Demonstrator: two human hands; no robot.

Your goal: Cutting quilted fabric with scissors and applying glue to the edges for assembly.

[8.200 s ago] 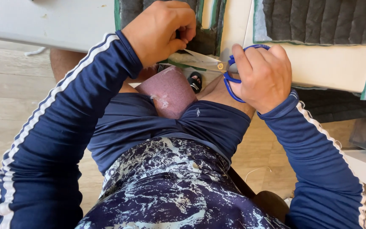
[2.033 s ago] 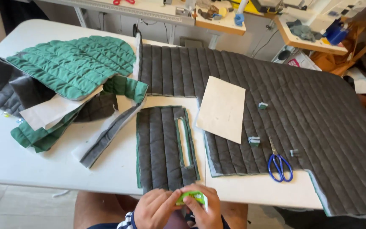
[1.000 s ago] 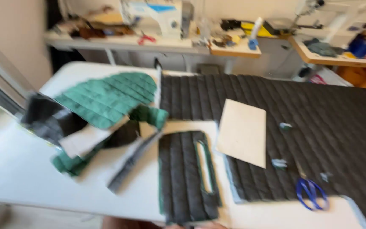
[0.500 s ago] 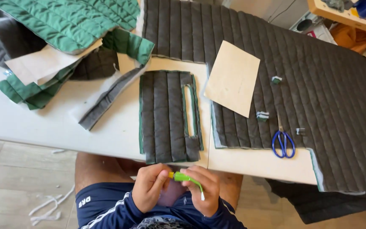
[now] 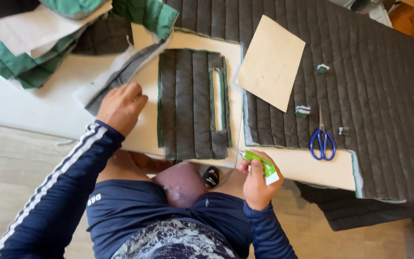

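Gripping a small green glue tube (image 5: 260, 164) in my right hand (image 5: 256, 182) at the table edge | left hand (image 5: 120, 105) loosely curled, perhaps touching the table, beside the dark quilted slotted fabric panel (image 5: 192, 103) | blue-handled scissors (image 5: 322, 139) lying right

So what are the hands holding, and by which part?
The right hand holds a small green tube around its lower body, nozzle pointing up-left. The left hand holds nothing; it rests on the table beside the dark quilted panel.

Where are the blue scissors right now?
In the head view, the scissors lie on the right, at the near edge of the dark quilt, just beyond the right hand holding the green tube.
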